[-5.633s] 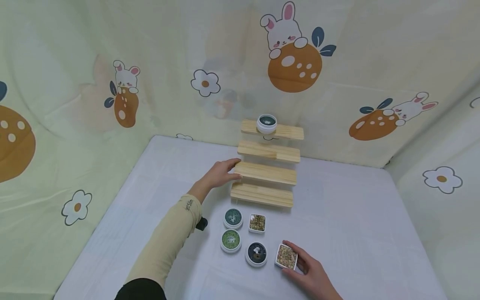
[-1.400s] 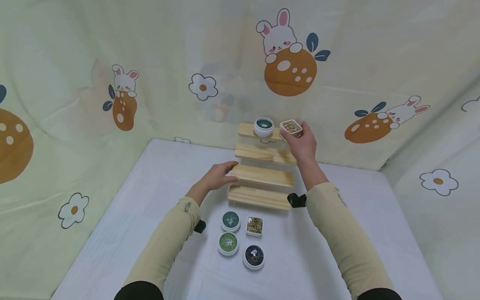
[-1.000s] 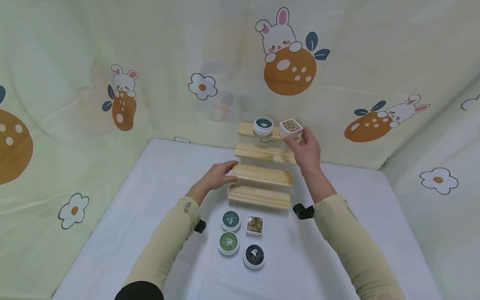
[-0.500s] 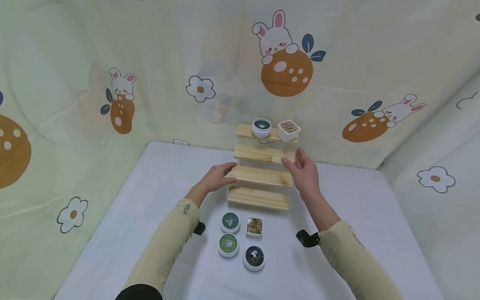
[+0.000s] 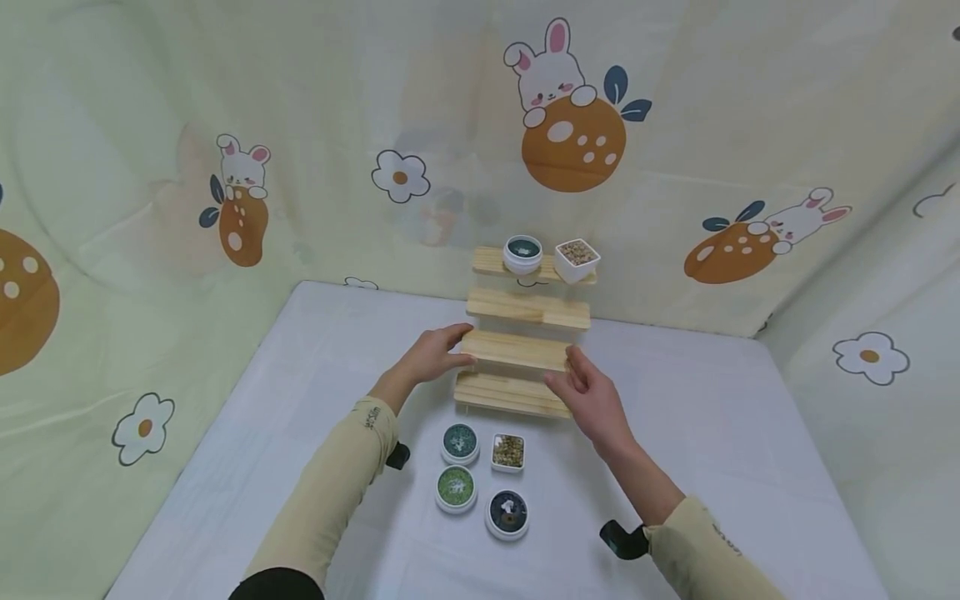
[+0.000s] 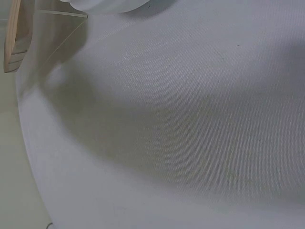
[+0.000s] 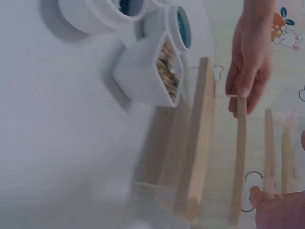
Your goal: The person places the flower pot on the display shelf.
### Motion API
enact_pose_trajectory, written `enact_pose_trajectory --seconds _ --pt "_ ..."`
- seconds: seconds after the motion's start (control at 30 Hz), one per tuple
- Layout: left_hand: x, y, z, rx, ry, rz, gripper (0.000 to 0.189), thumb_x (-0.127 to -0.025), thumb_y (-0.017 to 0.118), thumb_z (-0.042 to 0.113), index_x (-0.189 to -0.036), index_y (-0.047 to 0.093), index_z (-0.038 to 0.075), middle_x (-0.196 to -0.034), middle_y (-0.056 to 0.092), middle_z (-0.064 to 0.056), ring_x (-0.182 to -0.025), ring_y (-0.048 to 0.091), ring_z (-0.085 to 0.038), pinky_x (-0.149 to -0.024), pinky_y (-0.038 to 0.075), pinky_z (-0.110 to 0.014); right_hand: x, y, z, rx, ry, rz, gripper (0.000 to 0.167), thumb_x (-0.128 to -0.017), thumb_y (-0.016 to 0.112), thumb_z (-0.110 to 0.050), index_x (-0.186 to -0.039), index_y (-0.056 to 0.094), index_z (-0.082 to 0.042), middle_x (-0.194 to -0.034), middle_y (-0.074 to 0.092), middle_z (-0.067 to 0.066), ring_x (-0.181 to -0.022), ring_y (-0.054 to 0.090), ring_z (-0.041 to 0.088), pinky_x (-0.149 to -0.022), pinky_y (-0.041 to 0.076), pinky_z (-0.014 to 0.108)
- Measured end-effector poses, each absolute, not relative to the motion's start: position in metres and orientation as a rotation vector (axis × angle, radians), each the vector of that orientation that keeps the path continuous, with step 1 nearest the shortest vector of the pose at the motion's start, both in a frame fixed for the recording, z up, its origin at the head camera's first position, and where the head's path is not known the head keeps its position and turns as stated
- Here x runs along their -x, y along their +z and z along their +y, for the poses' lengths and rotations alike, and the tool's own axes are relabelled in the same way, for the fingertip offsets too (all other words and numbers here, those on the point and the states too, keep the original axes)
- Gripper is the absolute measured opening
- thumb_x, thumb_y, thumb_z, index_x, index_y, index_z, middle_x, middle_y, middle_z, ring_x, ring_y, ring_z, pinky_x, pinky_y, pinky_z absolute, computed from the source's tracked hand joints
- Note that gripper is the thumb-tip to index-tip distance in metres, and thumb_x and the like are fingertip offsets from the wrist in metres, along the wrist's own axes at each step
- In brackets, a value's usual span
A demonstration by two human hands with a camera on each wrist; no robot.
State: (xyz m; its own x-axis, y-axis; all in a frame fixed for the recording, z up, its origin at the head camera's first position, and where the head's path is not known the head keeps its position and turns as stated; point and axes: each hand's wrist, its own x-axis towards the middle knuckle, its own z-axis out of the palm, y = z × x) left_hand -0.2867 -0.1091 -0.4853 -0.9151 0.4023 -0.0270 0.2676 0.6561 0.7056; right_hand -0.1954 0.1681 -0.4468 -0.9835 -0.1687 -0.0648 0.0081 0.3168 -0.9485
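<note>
A four-tier wooden display rack (image 5: 525, 350) stands toward the back of the white table. My left hand (image 5: 431, 357) grips the left end of its second-lowest shelf; in the right wrist view the thumb lies on the board's end, fingers below. My right hand (image 5: 596, 408) is at the rack's right end, fingers loosely bent and holding nothing, overlapping the two lower shelves in the head view. On the top shelf, a square white pot (image 5: 576, 262) of pale gravel sits right of a round white pot (image 5: 522, 255) with a dark teal top.
Before the rack stand a round teal-topped pot (image 5: 460, 444), a green-topped pot (image 5: 456, 489), a black-topped pot (image 5: 507, 515) and a square pot of brown gravel (image 5: 508, 452). A bunny-print curtain (image 5: 337, 125) hangs close behind the rack.
My right hand carried the square pot of pale gravel from the table to the top shelf and released it. It has since come down toward the lower shelves. My left hand stayed put.
</note>
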Motion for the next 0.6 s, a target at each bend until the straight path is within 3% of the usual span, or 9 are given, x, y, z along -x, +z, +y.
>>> enact_pose_trajectory --seconds 0.37,0.6 --pt "0.286 -0.486 -0.109 -0.558 1.102 2.687 0.068 -0.093 0.069 0.031 -0.147 0.040 0.002 -0.148 0.045 -0.017 -0.135 0.045 -0.029 -0.112 0.038 -0.036 0.168 -0.486 0.165 0.111 -1.594 2.452 0.085 -0.092 0.067 -0.043 -0.154 0.025 -0.003 -0.159 0.026 0.014 -0.144 0.029 0.026 -0.112 0.033 0.032" --pt "0.287 -0.485 -0.110 -0.572 1.105 2.682 0.069 -0.093 0.069 0.032 -0.148 0.040 0.001 -0.148 0.044 -0.016 -0.135 0.044 -0.029 -0.112 0.038 -0.036 0.153 -0.500 0.159 0.157 -1.562 2.423 0.077 -0.092 0.068 -0.036 -0.152 0.033 -0.003 -0.155 0.035 0.014 -0.140 0.036 0.029 -0.109 0.038 0.037"
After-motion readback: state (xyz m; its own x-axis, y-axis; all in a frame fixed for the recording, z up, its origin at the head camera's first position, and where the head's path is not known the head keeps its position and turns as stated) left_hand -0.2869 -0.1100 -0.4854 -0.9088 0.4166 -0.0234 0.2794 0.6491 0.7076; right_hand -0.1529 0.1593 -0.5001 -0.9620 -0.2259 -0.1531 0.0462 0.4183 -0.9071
